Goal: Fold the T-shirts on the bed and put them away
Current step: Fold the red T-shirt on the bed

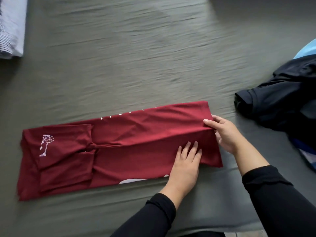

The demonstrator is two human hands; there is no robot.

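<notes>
Maroon T-shirt [119, 147], thin soft knit, folded into a long strip, sleeves tucked in, lying across the grey-green bed sheet [136, 57]. Light, limp, will sag and slide if lifted from one end; best taken at the hem corners. Right hand [224, 134] pinches the hem edge, thumb on top. Left hand [186, 163] lies flat, fingers straight, pressing the cloth. Dark unfolded garments [280, 100] lie right, striped folded cloth [10, 28] far left.

A bedroom — grey-green bed sheet [136, 57], loose clothes [282, 100].
</notes>
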